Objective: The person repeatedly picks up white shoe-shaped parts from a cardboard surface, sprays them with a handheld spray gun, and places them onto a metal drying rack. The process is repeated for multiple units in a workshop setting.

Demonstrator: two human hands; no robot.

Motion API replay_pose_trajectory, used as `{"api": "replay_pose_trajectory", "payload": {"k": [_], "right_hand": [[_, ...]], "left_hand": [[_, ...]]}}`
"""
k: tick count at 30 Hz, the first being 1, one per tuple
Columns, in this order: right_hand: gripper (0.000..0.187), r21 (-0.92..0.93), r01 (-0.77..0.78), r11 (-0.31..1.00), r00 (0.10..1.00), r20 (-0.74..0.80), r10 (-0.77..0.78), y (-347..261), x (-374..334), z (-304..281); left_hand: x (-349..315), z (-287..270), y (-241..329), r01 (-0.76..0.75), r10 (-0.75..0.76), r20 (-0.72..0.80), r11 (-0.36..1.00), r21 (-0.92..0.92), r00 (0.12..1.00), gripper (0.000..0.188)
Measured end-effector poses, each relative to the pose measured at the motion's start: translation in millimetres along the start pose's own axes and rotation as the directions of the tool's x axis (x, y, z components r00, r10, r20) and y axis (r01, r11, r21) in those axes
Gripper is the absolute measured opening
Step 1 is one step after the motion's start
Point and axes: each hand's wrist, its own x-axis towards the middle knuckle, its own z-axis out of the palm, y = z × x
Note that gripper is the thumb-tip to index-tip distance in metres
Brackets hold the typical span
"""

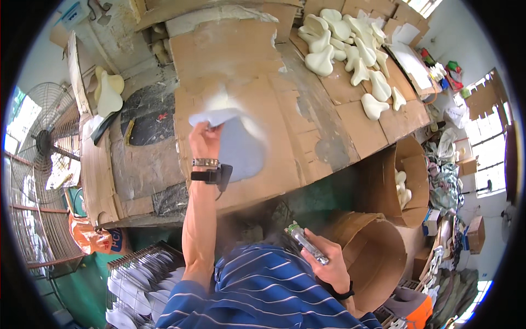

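My left hand [205, 138] is over the cardboard-covered table, fingers pinching the near-left edge of a light blue-grey sheet [241, 151], seemingly cloth. The sheet is partly lifted and folded at the hand, and its wide rounded end hangs to the right. Beyond and beside it shows a cream, blurred shape [222, 101], like a saddle-shaped foam pad; most of it is hidden. Low on the right, in front of my body, my right hand [331, 264] is closed around a slim silvery metal tool [308, 244] with a greenish tip. Its exact kind is unclear.
Several cream saddle-shaped foam pads [364, 52] are heaped at the table's far right. Other pads [109, 97] lean at the left. Cardboard drums [368, 257] stand at the near right. A rack of white pieces [143, 285] and a large fan [43, 140] are on the left.
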Motion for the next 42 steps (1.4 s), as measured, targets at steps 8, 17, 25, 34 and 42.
{"api": "replay_pose_trajectory", "payload": {"k": [8,17,25,34,42], "right_hand": [[0.049,-0.004,0.136,0.991,0.967,0.217,-0.132,-17,27,25],[0.045,0.031,0.139,0.99,0.761,0.636,-0.127,-65,46,60],[0.049,-0.016,0.42,0.907,0.468,0.861,-0.202,-104,52,100],[0.039,-0.049,0.508,0.86,0.397,0.9,-0.183,-130,39,136],[0.041,-0.124,0.499,0.858,0.431,0.894,-0.122,-133,39,146]], "left_hand": [[-154,65,161,-0.475,0.477,0.067,0.879,-0.047,0.876,0.035],[-346,-24,221,-0.852,0.821,-0.294,0.522,0.039,0.49,0.059],[-494,-112,304,-0.976,0.926,-0.372,0.022,0.215,-0.061,0.056],[-581,-242,218,-0.955,0.57,-0.773,-0.08,0.287,-0.28,0.029],[-569,-315,135,-0.994,0.231,-0.97,0.087,-0.059,0.078,0.067]]}}
